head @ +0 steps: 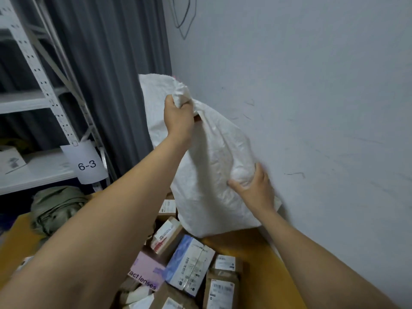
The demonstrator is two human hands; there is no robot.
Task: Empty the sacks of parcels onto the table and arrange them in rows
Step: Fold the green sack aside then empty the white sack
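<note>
Bare left hand (178, 118) and right hand (256, 188), forearms uncovered.

Light: dim, cool
Shadow: soft, on sack (207, 175) below left hand (179, 118) fingers
Blur: right hand (254, 188) fingertips smeared
Edges: bowed

One white woven plastic sack (209, 166), crumpled, upright, bunched top gripped in left hand (178, 118), side gripped by right hand (254, 186). Labelled brown, blue and pink cardboard parcels (189, 262) jumbled below both hands on yellow wooden table (243, 244).
</note>
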